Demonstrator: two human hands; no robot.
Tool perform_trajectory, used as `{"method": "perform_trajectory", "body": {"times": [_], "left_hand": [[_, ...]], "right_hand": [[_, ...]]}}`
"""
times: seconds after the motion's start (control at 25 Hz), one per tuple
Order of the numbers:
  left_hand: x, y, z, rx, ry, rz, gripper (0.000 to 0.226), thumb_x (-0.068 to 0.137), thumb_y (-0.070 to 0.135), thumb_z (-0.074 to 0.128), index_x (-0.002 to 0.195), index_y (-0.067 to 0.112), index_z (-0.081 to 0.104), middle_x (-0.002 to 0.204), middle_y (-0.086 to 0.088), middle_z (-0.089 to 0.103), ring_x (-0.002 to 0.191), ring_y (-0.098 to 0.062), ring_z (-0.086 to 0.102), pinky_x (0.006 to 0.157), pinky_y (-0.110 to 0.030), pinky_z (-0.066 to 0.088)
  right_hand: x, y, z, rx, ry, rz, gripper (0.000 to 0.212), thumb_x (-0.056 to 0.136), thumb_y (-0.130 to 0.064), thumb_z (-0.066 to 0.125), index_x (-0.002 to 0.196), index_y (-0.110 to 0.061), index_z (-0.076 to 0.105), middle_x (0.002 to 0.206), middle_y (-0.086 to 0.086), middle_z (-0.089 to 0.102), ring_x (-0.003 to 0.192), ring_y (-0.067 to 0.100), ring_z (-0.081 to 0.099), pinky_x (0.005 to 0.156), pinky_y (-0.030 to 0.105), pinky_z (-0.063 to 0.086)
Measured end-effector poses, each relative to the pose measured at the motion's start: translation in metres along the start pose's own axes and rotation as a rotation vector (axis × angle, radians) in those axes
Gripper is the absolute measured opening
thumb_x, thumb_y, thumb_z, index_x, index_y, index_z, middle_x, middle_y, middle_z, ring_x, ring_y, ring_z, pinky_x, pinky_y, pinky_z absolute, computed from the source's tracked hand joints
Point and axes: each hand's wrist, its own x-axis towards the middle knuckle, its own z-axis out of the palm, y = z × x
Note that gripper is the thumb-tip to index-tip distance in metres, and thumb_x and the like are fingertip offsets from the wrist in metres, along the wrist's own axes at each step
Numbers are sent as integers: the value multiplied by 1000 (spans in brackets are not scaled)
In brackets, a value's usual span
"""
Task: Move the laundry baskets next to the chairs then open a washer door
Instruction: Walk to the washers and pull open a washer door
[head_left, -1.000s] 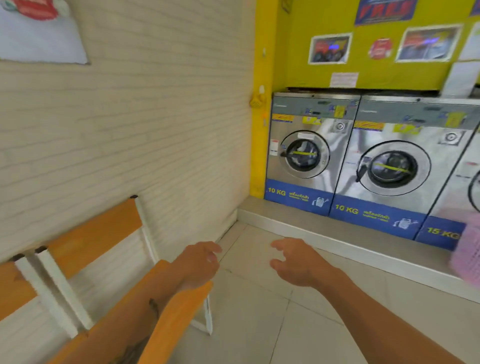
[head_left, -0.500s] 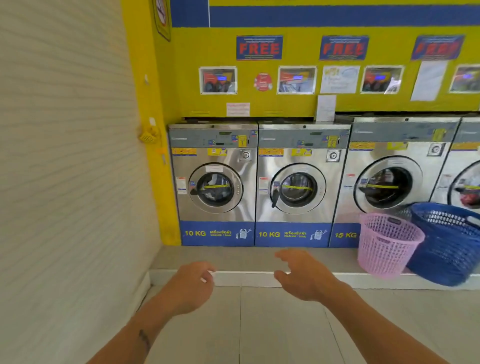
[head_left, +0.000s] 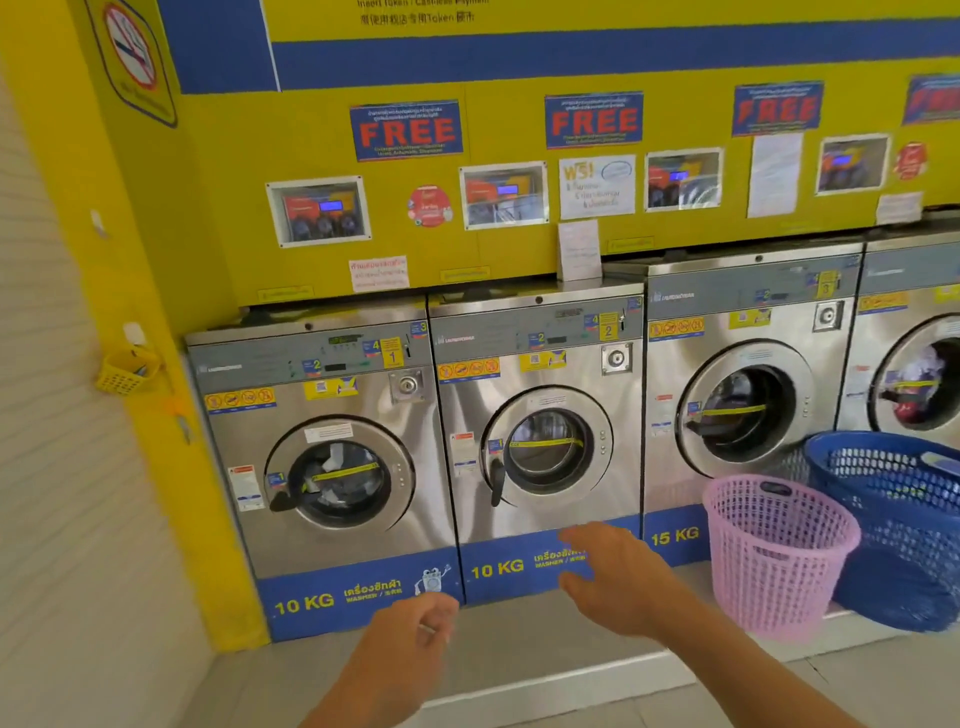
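A row of shiny metal washers stands on a low grey step (head_left: 519, 649) along a yellow wall (head_left: 218, 208); the first washer (head_left: 322, 457) on the left has a blue strip that says 10 KG, and its round door (head_left: 340, 475) is shut with clothes showing behind the glass; the second washer (head_left: 540, 431) also says 10 KG, and its door (head_left: 550, 447) is shut too, with a black handle on its left side; the third washer (head_left: 743, 384) says 15 KG and is bigger; a fourth washer (head_left: 914, 364) peeks in at the right edge with clothes inside.

A pink laundry basket (head_left: 774, 556) sits on the step in front of the third washer, tipped a bit to the left; a blue laundry basket (head_left: 898, 519) sits just behind it on the right, touching it; both baskets are by the washers, and I see no chairs from here.

The person's left hand (head_left: 410, 644) is held out low in front of the first washer; its fingers are loosely curled and it holds nothing; the right hand (head_left: 618, 577) reaches out in front of the blue strip of the second washer; its fingers are spread open and it holds nothing; it is near the pink basket but not touching it.

Blue signs with red FREE (head_left: 405, 130) hang on the wall above; a little yellow basket (head_left: 124, 371) hangs on the wall at the left.
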Motion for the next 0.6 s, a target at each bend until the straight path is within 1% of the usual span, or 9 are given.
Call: {"method": "perform_trajectory", "body": {"times": [0.08,0.16,0.28,0.32,0.4,0.44,0.52,0.56,0.6], "left_hand": [[59,5,11,-23,-7,-12,31,91,15,56,94,46,58,96,11,68,82,-3,66,76,-11,49],[110,5,21,-68,8,-12,32,91,14,57,91,45,57,94,12,68,84,-1,67,76,-9,48],[189,-4,36,-123,32,-15,36,91,7,54,90,43,55,93,11,67,86,15,60,74,-5,45],[218,-10,41,-144,49,-15,39,90,5,53,92,44,55,94,7,68,88,15,59,74,-5,46],[280,-23,51,-215,95,-7,43,89,2,53,98,45,55,100,2,68,89,0,64,73,-6,47],[311,-28,56,-247,112,-4,45,88,2,54,99,46,55,102,3,68,88,-3,65,72,-7,47],[377,-36,66,-252,139,33,47,86,6,56,97,52,54,103,10,67,92,4,63,74,-9,48],[405,-37,70,-231,141,68,46,85,10,57,97,54,53,103,14,66,93,6,62,78,-11,49],[431,-36,72,-205,150,114,42,85,15,58,98,55,53,104,17,65,94,4,62,84,-15,50]], "right_hand": [[59,19,-11,-5,-5,-27,56,90,-42,53,143,-29,41,147,-7,43,132,15,43,108,33,37],[112,32,-18,-3,-9,-33,55,89,-42,54,142,-30,42,145,-8,44,130,15,44,106,33,38],[188,51,-16,-25,-23,-25,54,90,-42,54,141,-31,41,145,-8,45,129,15,45,106,32,39],[214,58,-14,-45,-21,-32,53,90,-41,53,141,-30,41,145,-8,45,128,16,46,106,32,38],[265,68,-9,-86,-12,-43,54,92,-40,52,143,-29,40,147,-7,43,130,16,45,107,32,37],[289,74,-6,-104,-11,-42,55,92,-40,51,144,-28,38,149,-7,41,133,16,42,108,32,36],[343,86,-1,-125,-19,-28,56,94,-39,50,147,-27,35,152,-8,37,137,16,37,111,32,32],[365,91,0,-136,-32,-14,57,94,-38,50,147,-27,34,153,-8,35,139,17,35,112,32,31],[387,96,1,-143,-41,2,57,94,-38,50,147,-27,34,153,-7,33,139,17,35,112,32,31]]}}
